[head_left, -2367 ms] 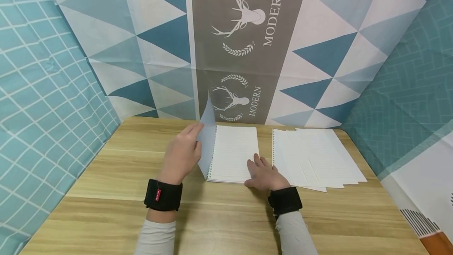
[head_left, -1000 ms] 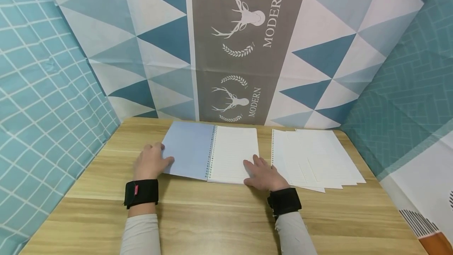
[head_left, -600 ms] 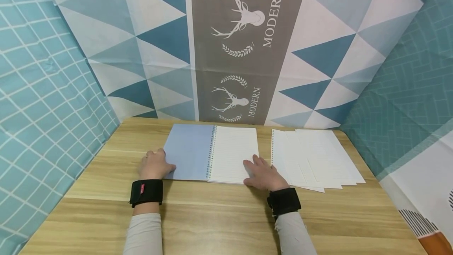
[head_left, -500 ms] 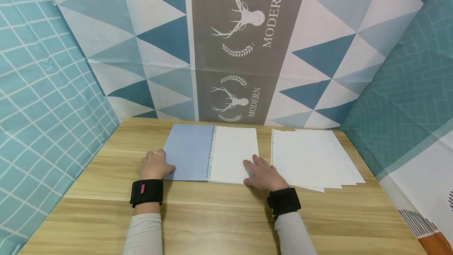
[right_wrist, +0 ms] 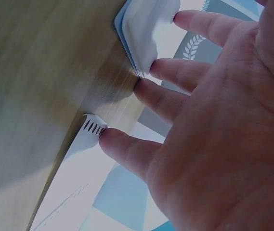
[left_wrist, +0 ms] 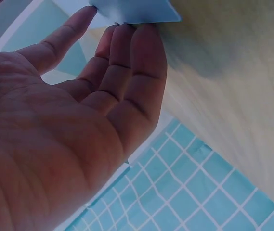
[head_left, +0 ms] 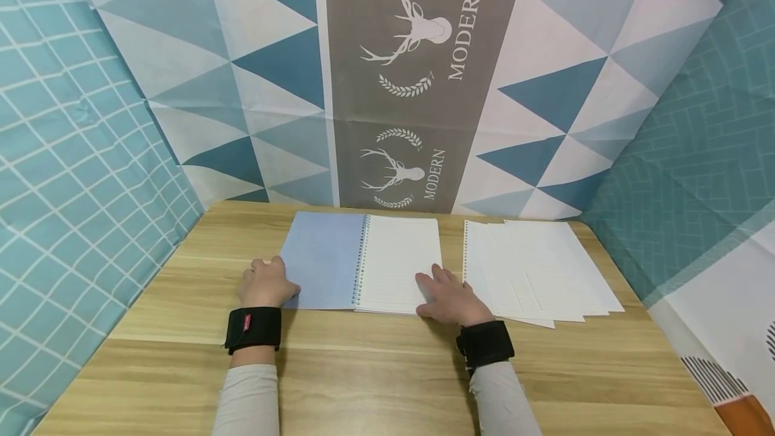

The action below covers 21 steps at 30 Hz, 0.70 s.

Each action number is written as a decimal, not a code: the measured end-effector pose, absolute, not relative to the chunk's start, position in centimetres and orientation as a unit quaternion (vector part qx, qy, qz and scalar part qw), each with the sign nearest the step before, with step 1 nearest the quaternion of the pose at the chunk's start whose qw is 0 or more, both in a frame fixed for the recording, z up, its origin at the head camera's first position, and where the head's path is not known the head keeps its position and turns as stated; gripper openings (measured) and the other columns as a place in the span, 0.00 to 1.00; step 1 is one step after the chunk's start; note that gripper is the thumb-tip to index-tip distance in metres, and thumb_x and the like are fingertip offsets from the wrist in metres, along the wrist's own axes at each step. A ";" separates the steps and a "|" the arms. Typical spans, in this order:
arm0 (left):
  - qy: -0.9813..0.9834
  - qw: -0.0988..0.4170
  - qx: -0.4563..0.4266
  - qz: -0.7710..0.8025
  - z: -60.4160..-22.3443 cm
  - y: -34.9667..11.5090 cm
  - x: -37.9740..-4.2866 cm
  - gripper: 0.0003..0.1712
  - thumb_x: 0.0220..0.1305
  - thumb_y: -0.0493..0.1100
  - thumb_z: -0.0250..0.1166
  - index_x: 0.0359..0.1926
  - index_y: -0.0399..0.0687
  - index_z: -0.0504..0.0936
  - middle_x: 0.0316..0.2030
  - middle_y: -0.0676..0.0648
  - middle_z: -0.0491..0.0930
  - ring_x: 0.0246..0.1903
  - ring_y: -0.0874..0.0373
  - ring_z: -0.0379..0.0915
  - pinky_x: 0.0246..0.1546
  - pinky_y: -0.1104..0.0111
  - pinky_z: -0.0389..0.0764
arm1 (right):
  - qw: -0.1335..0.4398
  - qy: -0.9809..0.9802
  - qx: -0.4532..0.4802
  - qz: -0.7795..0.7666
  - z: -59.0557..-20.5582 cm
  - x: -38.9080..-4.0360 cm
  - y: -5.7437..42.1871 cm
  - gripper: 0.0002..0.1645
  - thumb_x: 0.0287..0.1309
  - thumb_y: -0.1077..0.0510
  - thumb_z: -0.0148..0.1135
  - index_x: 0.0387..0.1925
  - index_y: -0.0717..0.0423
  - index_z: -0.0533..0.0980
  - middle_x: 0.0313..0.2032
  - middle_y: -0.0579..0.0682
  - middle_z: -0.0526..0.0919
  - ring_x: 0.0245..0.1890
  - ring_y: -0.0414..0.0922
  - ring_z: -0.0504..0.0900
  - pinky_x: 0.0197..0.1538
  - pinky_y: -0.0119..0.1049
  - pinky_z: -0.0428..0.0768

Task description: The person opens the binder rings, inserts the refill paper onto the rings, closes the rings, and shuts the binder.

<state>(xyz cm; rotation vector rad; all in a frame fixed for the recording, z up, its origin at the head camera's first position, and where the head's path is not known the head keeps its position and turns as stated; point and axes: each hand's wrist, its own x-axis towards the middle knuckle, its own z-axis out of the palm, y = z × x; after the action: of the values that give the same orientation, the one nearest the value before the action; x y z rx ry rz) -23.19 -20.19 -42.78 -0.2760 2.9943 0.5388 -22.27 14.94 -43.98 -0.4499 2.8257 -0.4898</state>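
A spiral notebook lies spread on the wooden table, its blue cover (head_left: 323, 258) flat on the left and its white ruled page (head_left: 398, 258) on the right. My left hand (head_left: 266, 282) rests at the cover's lower left edge. In the left wrist view its thumb touches the blue cover (left_wrist: 137, 9), and the gently bent fingers meet the edge. My right hand (head_left: 453, 298) is spread at the page's lower right edge. Several of its fingertips touch the notebook (right_wrist: 149, 33) in the right wrist view, while another reaches a punched loose sheet (right_wrist: 86, 144).
Several loose ruled sheets (head_left: 563, 268) lie fanned and overlapping to the right of the notebook. The wooden table (head_left: 375, 375) meets a patterned cloth backdrop (head_left: 393, 106) behind. Teal checked cloth (head_left: 79, 153) hangs along the left side.
The blue cover, held upright earlier by my left hand, has swung down to the left and lies flat. My left hand then slid slightly right and nearer. My right hand stayed put.
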 end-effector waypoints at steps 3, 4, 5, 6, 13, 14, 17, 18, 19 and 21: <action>0.982 0.042 -0.074 0.169 -42.5 -19.8 -23.2 0.33 0.61 0.47 0.69 0.59 0.26 0.72 0.51 0.21 0.69 0.46 0.30 0.70 0.39 0.45 0.77 | 0.121 0.966 -0.154 -0.169 -43.9 -22.3 15.0 0.39 0.64 0.48 0.65 0.74 0.51 0.65 0.77 0.66 0.57 0.77 0.67 0.57 0.68 0.76 0.60; 0.983 0.042 -0.064 0.166 -42.4 -19.5 -23.2 0.34 0.61 0.47 0.69 0.60 0.27 0.71 0.53 0.21 0.69 0.48 0.29 0.70 0.42 0.44 0.78 | 0.122 0.966 -0.154 -0.169 -43.9 -22.3 15.0 0.39 0.64 0.48 0.65 0.74 0.51 0.65 0.77 0.66 0.57 0.77 0.66 0.57 0.68 0.76 0.60; 0.984 0.045 -0.052 0.163 -42.3 -19.2 -23.2 0.36 0.61 0.49 0.69 0.62 0.29 0.71 0.55 0.21 0.69 0.51 0.29 0.70 0.45 0.42 0.78 | 0.123 0.966 -0.153 -0.170 -43.9 -22.3 15.0 0.39 0.64 0.48 0.64 0.74 0.51 0.65 0.77 0.66 0.57 0.77 0.67 0.56 0.68 0.76 0.60; 0.985 0.047 -0.038 0.159 -42.2 -18.7 -23.3 0.38 0.61 0.50 0.70 0.65 0.31 0.70 0.59 0.21 0.68 0.54 0.28 0.70 0.49 0.40 0.78 | 0.123 0.966 -0.152 -0.170 -43.8 -22.3 15.0 0.39 0.64 0.48 0.65 0.74 0.51 0.65 0.77 0.66 0.57 0.77 0.67 0.56 0.68 0.76 0.60; 0.977 0.082 0.075 0.183 -42.8 -14.9 -24.0 0.48 0.61 0.55 0.72 0.78 0.53 0.61 0.77 0.27 0.50 0.76 0.27 0.49 0.66 0.27 0.58 | 0.129 0.965 -0.145 -0.177 -43.8 -22.2 14.9 0.40 0.63 0.49 0.65 0.74 0.51 0.66 0.77 0.66 0.56 0.77 0.67 0.55 0.68 0.76 0.58; 0.976 0.083 0.087 0.184 -42.9 -14.4 -24.1 0.47 0.61 0.55 0.71 0.78 0.54 0.62 0.77 0.28 0.51 0.76 0.28 0.49 0.66 0.27 0.57 | 0.129 0.965 -0.145 -0.178 -43.8 -22.2 14.9 0.40 0.63 0.49 0.65 0.74 0.51 0.65 0.77 0.66 0.56 0.77 0.67 0.55 0.68 0.76 0.58; 0.972 0.086 0.113 0.188 -43.1 -13.5 -24.0 0.41 0.64 0.53 0.69 0.76 0.56 0.66 0.77 0.29 0.55 0.76 0.29 0.52 0.66 0.26 0.57 | 0.131 0.965 -0.142 -0.179 -43.9 -22.3 14.9 0.40 0.63 0.49 0.65 0.74 0.51 0.65 0.78 0.66 0.55 0.78 0.67 0.55 0.69 0.76 0.57; 0.971 0.086 0.118 0.188 -43.1 -13.3 -23.9 0.39 0.64 0.52 0.69 0.75 0.56 0.68 0.76 0.30 0.57 0.75 0.30 0.54 0.65 0.26 0.59 | 0.130 0.965 -0.142 -0.178 -43.9 -22.3 14.9 0.40 0.63 0.49 0.64 0.74 0.51 0.65 0.78 0.66 0.55 0.78 0.67 0.55 0.69 0.76 0.58; 0.971 0.086 0.122 0.186 -43.1 -13.2 -23.9 0.37 0.65 0.51 0.68 0.73 0.56 0.70 0.75 0.30 0.58 0.75 0.31 0.55 0.64 0.26 0.60 | 0.130 0.965 -0.143 -0.177 -44.0 -22.3 14.9 0.40 0.63 0.49 0.64 0.74 0.51 0.65 0.77 0.66 0.56 0.77 0.67 0.55 0.68 0.76 0.58; 0.970 0.090 0.127 0.185 -43.0 -13.0 -23.8 0.33 0.67 0.49 0.67 0.71 0.55 0.73 0.75 0.30 0.60 0.74 0.32 0.57 0.62 0.26 0.63 | 0.129 0.966 -0.144 -0.174 -43.9 -22.3 15.0 0.39 0.63 0.49 0.64 0.74 0.51 0.65 0.77 0.66 0.56 0.77 0.67 0.55 0.68 0.76 0.58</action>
<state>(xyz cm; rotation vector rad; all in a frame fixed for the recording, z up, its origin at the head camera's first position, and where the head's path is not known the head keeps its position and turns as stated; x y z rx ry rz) -23.79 -13.01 -43.00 0.3781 2.8858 0.5513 -22.29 14.96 -43.93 -0.4174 2.8079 -0.5071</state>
